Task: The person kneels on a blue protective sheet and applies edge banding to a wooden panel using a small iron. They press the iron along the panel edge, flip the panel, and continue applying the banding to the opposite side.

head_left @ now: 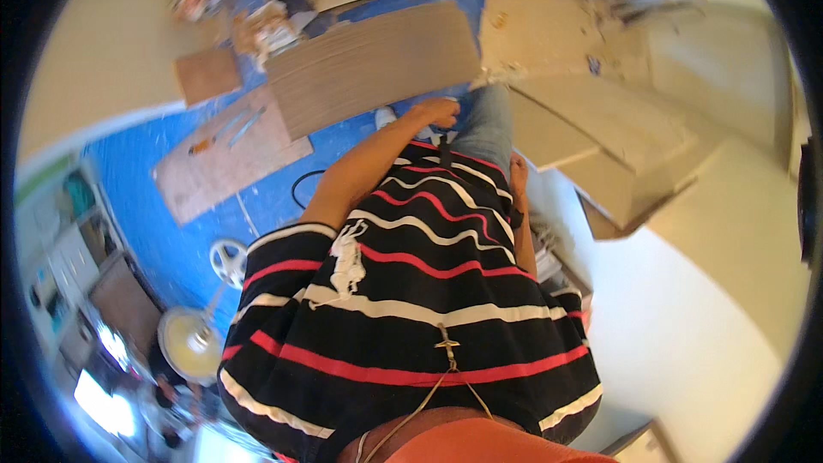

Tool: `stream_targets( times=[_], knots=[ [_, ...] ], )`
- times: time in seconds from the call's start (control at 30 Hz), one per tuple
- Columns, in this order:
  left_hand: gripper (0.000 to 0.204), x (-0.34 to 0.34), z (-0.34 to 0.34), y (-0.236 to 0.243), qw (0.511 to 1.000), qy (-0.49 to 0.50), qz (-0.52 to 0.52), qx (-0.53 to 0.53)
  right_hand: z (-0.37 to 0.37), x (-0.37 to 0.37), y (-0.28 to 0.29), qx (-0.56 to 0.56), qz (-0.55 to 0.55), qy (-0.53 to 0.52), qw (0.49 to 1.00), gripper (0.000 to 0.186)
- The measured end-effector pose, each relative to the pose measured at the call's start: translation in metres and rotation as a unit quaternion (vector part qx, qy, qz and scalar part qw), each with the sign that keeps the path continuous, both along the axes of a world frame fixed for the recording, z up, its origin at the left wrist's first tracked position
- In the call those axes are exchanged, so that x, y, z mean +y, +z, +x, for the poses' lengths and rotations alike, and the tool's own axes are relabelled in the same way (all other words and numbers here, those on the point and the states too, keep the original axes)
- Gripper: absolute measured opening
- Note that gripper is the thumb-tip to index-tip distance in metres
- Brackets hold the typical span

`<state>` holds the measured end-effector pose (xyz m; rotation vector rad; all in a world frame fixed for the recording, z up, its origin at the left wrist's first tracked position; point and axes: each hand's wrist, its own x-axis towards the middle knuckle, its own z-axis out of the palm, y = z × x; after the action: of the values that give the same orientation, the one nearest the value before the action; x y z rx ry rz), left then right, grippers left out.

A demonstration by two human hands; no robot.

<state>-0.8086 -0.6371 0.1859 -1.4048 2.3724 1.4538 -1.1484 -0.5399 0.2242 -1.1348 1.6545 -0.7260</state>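
Denim (490, 127) just beside it, the left hand (435, 111) has its fingers curled, on what I can't tell, near a brown board (373, 60) ahead, while the right hand (519, 176) hangs low, its grip unreadable to me, and a pale panel (227, 173) lies leftward on blue floor covering (129, 180).

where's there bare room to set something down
The blue floor covering shows a bare stretch between the pale board with tools and the shelving at left. The brown board ahead also looks bare on top. It's crowded by that board's left end, with jumbled packaging, and at right, with overlapping boards.
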Motion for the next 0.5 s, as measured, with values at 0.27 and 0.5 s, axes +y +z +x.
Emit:
stream_targets(
  times=[0.27, 0.5],
  knots=[
    [0.036, -0.001, -0.005, -0.026, 0.996, -0.078, -0.002, 0.036, -0.003, 0.072, 0.002, 0.019, 0.205, -0.116, 0.972, 0.018],
    [0.038, -0.043, 0.004, -0.02, 0.994, -0.101, 0.024, -0.039, -0.009, 0.073, -0.001, -0.001, 0.228, -0.173, 0.958, 0.019]
  ],
)
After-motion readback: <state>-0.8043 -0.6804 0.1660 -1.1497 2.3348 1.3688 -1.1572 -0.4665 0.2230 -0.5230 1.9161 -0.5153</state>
